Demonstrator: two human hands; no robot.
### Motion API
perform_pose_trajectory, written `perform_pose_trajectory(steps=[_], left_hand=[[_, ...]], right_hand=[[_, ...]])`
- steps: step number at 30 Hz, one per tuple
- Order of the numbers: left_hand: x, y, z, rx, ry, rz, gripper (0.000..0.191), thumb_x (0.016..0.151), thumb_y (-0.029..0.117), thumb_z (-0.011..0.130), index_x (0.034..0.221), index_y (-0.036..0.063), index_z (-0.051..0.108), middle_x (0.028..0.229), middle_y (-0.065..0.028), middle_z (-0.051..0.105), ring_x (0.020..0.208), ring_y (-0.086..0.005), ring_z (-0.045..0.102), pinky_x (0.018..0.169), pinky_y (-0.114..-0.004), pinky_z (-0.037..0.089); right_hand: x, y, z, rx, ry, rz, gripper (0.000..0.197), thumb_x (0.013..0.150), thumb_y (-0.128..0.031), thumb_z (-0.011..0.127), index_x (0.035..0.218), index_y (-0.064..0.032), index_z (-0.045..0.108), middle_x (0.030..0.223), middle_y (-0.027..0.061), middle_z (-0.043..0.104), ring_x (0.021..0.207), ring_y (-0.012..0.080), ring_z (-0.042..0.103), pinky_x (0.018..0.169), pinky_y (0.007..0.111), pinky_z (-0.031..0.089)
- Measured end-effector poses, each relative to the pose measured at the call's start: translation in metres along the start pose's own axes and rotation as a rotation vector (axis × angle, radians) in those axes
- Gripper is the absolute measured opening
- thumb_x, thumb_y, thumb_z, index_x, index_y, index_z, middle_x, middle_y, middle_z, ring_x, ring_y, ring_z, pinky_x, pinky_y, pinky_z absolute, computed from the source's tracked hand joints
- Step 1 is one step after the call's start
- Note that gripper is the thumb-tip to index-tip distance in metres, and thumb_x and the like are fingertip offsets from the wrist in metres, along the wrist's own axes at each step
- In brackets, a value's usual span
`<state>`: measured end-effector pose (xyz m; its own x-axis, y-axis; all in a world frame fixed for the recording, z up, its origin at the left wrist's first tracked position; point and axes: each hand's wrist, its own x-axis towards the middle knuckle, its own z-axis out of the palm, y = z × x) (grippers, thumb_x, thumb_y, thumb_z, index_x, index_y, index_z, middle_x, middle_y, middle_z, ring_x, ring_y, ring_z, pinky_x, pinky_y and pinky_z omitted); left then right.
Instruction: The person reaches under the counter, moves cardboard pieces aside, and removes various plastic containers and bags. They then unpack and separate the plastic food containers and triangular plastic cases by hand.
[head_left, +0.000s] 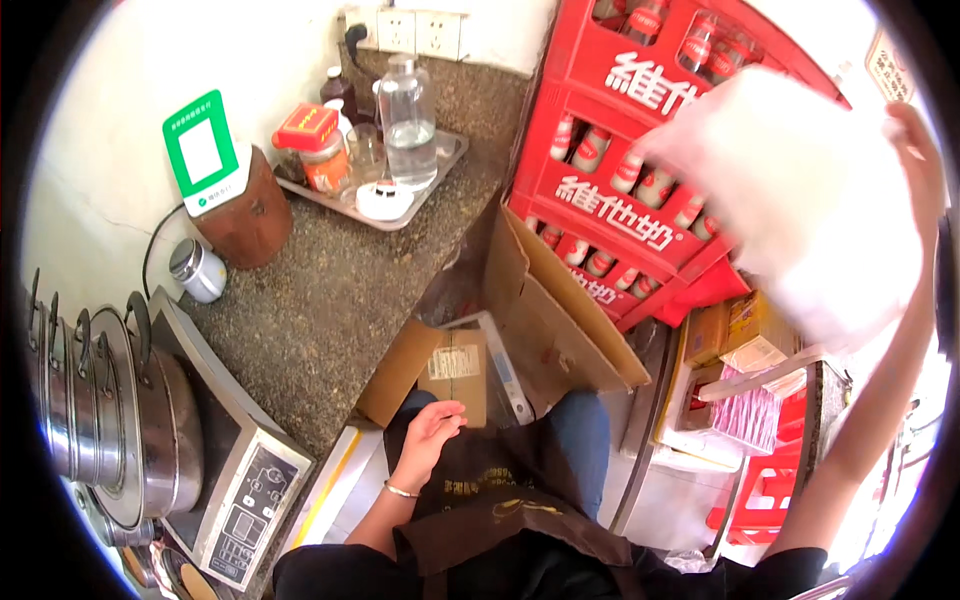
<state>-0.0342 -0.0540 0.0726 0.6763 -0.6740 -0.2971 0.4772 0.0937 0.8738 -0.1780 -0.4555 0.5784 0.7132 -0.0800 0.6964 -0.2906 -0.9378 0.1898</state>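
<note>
A pale, blurred sheet or cloth (810, 202) hangs at the upper right. Its right edge meets my raised right hand (911, 142), whose fingers look curled at it; blur hides the exact grip. My left hand (435, 435) is in front of my dark apron (487, 480), fingers bent and thumb near the fingertips. A thin dark thing shows at those fingertips, too small to name. Just beyond the left hand sits a small cardboard box (457, 375) with a label, beside a larger open cardboard box (555, 300).
A stone counter (322, 300) holds a metal tray (450, 150) with a water bottle (409, 127), a white-and-silver shaker (196, 270), an induction cooker (251, 502) and steel pots (161, 435). Red bottle crates (615, 217) are stacked at right. Behind are red stools (765, 487).
</note>
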Motion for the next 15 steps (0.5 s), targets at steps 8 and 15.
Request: perform_pose_trajectory(steps=[8, 15], left_hand=[[-0.030, 0.085, 0.030, 0.110, 0.469, 0.733, 0.013, 0.084, 0.003, 0.053, 0.096, 0.0014, 0.051, 0.089, -0.0048, 0.052, 0.075, -0.0103, 0.050, 0.065, -0.022, 0.042], [-0.036, 0.118, 0.073, 0.671, 0.006, 0.858, 0.033, 0.072, 0.004, 0.064, 0.102, -0.0003, 0.053, 0.099, -0.0128, 0.055, 0.085, -0.0210, 0.055, 0.077, -0.029, 0.045]], right_hand=[[-0.100, -0.190, 0.152, 0.653, -0.171, -0.109, 0.024, 0.061, 0.003, 0.059, 0.084, -0.0026, 0.059, 0.082, 0.0121, 0.060, 0.079, 0.0289, 0.060, 0.070, 0.035, 0.049], [-0.187, -0.251, 0.180, 1.015, -0.424, -0.055, 0.028, 0.064, -0.002, 0.065, 0.091, -0.0044, 0.059, 0.080, 0.0104, 0.058, 0.071, 0.0261, 0.058, 0.065, 0.035, 0.049]])
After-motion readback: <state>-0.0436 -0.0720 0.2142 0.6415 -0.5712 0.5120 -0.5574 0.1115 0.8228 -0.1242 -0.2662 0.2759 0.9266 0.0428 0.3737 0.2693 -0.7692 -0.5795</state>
